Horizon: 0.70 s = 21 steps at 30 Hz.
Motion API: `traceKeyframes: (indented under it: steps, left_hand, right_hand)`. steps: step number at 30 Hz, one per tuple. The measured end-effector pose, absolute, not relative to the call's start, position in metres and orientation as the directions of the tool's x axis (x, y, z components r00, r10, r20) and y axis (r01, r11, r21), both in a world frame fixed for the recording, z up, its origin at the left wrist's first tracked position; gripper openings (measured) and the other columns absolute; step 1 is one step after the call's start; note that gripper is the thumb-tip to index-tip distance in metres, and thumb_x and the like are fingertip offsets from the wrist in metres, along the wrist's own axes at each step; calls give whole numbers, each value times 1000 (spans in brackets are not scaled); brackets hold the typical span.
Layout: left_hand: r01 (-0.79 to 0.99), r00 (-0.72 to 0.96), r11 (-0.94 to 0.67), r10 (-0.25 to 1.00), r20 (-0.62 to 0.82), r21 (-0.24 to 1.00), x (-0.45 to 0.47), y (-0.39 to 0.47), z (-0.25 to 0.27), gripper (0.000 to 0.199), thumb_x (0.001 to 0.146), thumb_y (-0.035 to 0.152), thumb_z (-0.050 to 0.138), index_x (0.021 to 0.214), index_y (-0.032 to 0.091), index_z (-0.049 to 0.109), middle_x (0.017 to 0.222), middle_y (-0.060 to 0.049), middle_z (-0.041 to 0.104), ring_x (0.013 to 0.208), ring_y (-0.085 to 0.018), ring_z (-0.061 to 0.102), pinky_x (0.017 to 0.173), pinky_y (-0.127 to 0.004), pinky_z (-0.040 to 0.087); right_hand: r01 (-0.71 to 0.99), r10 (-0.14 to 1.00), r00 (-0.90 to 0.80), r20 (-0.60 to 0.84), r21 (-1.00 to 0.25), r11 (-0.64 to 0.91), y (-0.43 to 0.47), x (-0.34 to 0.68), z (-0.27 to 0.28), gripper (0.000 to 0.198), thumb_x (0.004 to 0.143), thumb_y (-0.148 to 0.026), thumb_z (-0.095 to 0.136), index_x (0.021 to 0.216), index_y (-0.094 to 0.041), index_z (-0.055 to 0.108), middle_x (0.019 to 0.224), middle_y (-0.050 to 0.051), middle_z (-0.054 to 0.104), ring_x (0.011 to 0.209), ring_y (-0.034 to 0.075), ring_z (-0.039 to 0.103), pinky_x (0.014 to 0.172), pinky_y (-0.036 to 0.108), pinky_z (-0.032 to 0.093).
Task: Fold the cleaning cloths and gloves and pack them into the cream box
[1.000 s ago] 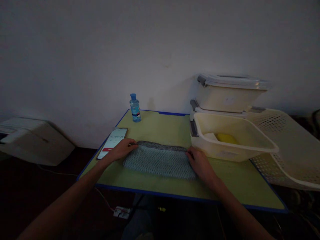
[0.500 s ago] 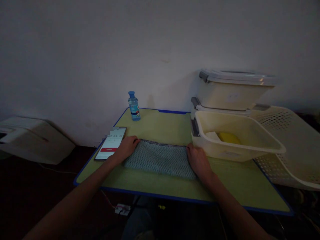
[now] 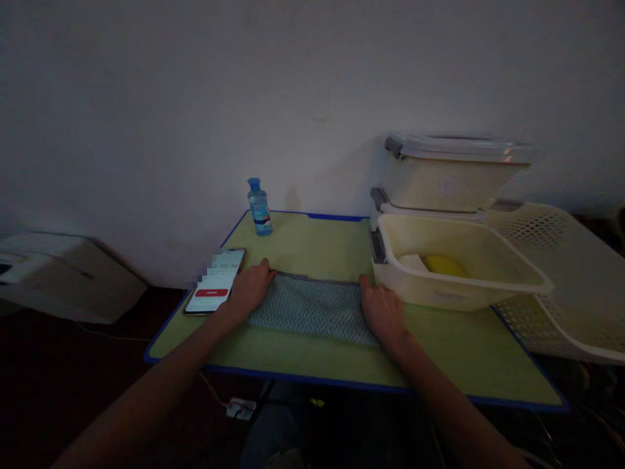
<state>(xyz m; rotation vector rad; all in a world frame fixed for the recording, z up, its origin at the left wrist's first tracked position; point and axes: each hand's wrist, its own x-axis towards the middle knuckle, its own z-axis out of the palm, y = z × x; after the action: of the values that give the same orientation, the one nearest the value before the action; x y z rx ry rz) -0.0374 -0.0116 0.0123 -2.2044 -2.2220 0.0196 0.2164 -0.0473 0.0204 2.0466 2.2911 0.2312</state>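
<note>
A grey-blue textured cloth (image 3: 312,307) lies spread across the front half of the table, with a dark edge along its far side. My left hand (image 3: 250,286) is closed on its far left corner, thumb pointing forward. At the far right corner, my right hand (image 3: 383,309) grips the cloth in the same way. Part of each short side is hidden under the hands. A phone (image 3: 212,283) with a lit timer screen lies just left of my left hand. To the right of my right hand stands an open cream bin (image 3: 454,293).
A blue bottle (image 3: 260,212) stands upright near the table's back left. The bin holds a yellow item (image 3: 444,266) and something white. A lidded box (image 3: 454,179) is stacked behind it. A perforated basket (image 3: 576,280) is at the right. The wall (image 3: 312,98) rises behind the table.
Both thumbs have lifted to point forward along the cloth's far corners. My hands have drawn slightly closer together, and the cloth shows a slight ripple. The view has shifted a little.
</note>
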Motion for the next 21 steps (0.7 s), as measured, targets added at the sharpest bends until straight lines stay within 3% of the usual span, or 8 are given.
traceKeyframes:
  steps: [4, 9, 14, 18, 21]
  left_hand:
    - [996, 1, 2, 999, 41, -84, -29, -22, 12, 36, 92, 29, 27, 120, 10, 40, 85, -14, 65, 82, -31, 64, 65, -40, 49]
    - [992, 10, 7, 991, 131, -128, -26, -26, 14, 39, 91, 27, 30, 127, 12, 34, 108, -17, 56, 90, -28, 60, 65, -37, 50]
    - [977, 153, -89, 926, 345, -193, -29, -29, 21, 32, 86, 20, 42, 116, 10, 47, 119, -17, 51, 110, -30, 48, 83, -39, 46]
    - [962, 269, -219, 870, 412, -165, -18, -45, 42, 27, 84, 17, 42, 109, 11, 53, 123, -16, 50, 113, -30, 46, 88, -42, 42]
    - [920, 389, -373, 836, 388, -117, 1, -58, 54, 27, 84, 11, 38, 105, 11, 56, 122, -14, 51, 115, -26, 47, 92, -40, 40]
  right_hand:
    - [980, 992, -105, 64, 175, 92, -49, 216, 21, 30, 87, -9, 32, 112, -12, 49, 76, 14, 66, 77, 25, 66, 61, 31, 50]
    - [975, 988, -121, 91, 197, 101, -50, 218, 22, 27, 87, -8, 31, 104, -12, 52, 87, 14, 65, 79, 24, 65, 63, 30, 50]
    - [964, 983, -151, 101, 234, 124, -60, 217, 31, 32, 84, -3, 31, 103, -12, 54, 99, 15, 60, 79, 23, 64, 60, 29, 50]
    - [953, 969, -200, 146, 258, 158, -76, 206, 58, 36, 84, -3, 29, 105, -15, 55, 102, 15, 57, 68, 20, 64, 53, 29, 50]
    - [955, 923, -290, 253, 140, 262, -81, 187, 71, 39, 82, -1, 30, 110, -14, 54, 105, 14, 57, 80, 20, 63, 59, 29, 52]
